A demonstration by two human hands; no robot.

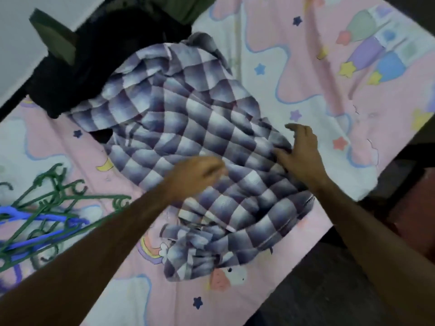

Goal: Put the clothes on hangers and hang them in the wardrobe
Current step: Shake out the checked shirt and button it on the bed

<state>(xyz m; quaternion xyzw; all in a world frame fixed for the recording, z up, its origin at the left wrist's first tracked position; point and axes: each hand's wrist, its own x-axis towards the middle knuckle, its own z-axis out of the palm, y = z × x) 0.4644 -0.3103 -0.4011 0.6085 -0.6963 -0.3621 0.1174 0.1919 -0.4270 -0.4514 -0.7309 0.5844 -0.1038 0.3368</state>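
A purple-and-white checked shirt lies crumpled across the bed. My left hand rests on its middle with fingers curled, blurred, and seems to pinch the cloth. My right hand is on the shirt's right edge, thumb hooked into a fold, the other fingers spread above it. A heap of green hangers and blue hangers lies at the left, apart from both hands. The wardrobe is out of view.
A pink cartoon-print bedsheet covers the bed. Black clothing is piled at the back left, partly under the shirt, with olive-green cloth behind it. The bed's edge runs along the right; dark floor lies beyond.
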